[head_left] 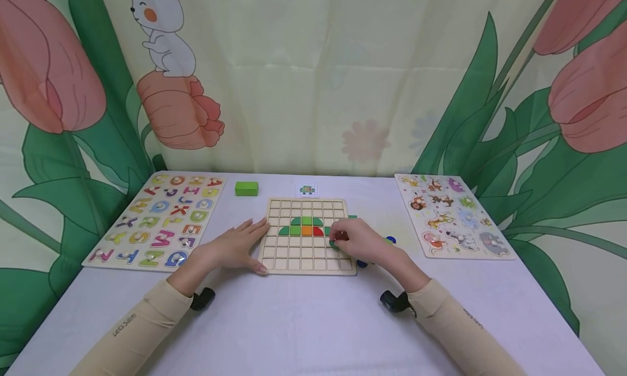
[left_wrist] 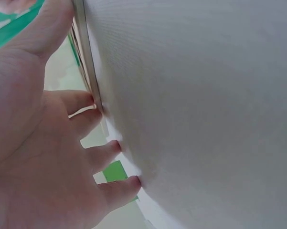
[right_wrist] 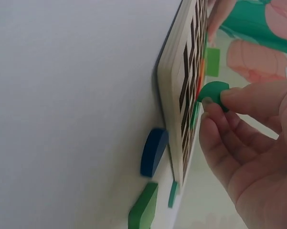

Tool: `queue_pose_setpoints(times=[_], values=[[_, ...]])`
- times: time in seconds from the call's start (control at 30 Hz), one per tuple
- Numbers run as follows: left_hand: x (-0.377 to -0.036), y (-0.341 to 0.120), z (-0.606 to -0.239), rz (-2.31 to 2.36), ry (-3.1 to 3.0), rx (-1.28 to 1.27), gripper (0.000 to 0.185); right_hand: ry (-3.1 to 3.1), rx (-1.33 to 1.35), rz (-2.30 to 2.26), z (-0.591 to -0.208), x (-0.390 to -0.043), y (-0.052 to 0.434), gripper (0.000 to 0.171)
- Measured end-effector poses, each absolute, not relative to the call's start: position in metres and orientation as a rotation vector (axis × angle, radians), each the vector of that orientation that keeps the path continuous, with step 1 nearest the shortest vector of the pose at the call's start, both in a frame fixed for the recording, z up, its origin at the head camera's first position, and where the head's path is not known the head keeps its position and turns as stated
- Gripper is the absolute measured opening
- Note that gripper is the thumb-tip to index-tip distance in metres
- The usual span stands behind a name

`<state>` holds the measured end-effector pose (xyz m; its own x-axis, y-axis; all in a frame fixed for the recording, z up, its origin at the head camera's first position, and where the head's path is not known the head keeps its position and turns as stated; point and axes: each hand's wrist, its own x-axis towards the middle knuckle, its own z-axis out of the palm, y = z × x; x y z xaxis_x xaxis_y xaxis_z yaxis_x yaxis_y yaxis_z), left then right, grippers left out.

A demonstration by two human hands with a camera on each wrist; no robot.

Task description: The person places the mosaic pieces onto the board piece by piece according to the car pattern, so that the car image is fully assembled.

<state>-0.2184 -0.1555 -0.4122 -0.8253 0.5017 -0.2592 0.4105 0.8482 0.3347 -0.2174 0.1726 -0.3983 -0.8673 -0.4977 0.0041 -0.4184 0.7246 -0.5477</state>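
1. Pinching a dark green rounded wooden piece between thumb and fingertips, the right hand hovers over the right side of the pale wooden grid board, just below the row of pieces already set in.
2. Resting flat with straight fingers, the left hand lies on the bench against the board's left edge, thumb along its lower left corner; it holds nothing.
3. Set into the board's cells is a small figure: green curved pieces on top, and below them a row with an orange square and a red piece between green ones.
4. Just beside the board's right edge, loose on the bench, lie a dark blue rounded piece and a green flat piece; a thin green one leans at the board's corner.
5. Beyond the board's far edge sits a small pattern card showing a turtle, and left of it a light green rectangular block.
6. Well apart to the left lies a wooden alphabet puzzle with coloured letters; to the right, a wooden animal puzzle.
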Motion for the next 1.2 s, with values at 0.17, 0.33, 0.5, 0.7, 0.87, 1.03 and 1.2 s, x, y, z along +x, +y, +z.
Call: queue_pose_setpoints(times=[0.17, 0.33, 0.5, 0.7, 0.87, 1.03, 1.2], values=[[-0.217, -0.156, -0.413, 0.383, 2.681, 0.664, 0.119, 2.766, -0.788, -0.842, -0.402, -0.220, 0.157, 0.018], [-0.216, -0.156, -0.412, 0.386, 2.682, 0.670, 0.118, 2.747, -0.792, -0.861, -0.403, -0.221, 0.142, 0.018], [-0.217, -0.155, -0.411, 0.371, 2.683, 0.682, 0.118, 2.748, -0.823, -0.878, -0.402, -0.224, 0.127, 0.017], [-0.218, -0.155, -0.410, 0.371, 2.683, 0.681, 0.117, 2.748, -0.894, -0.858, -0.401, -0.229, 0.107, 0.016], [-0.219, -0.157, -0.411, 0.368, 2.688, 0.681, 0.118, 2.739, -0.889, -0.854, -0.401, -0.233, 0.089, 0.014], [-0.218, -0.157, -0.410, 0.377, 2.685, 0.677, 0.119, 2.738, -0.834, -0.871, -0.400, -0.236, 0.074, 0.014], [-0.217, -0.157, -0.408, 0.405, 2.674, 0.664, 0.119, 2.763, -0.844, -0.888, -0.405, -0.239, 0.063, 0.017]])
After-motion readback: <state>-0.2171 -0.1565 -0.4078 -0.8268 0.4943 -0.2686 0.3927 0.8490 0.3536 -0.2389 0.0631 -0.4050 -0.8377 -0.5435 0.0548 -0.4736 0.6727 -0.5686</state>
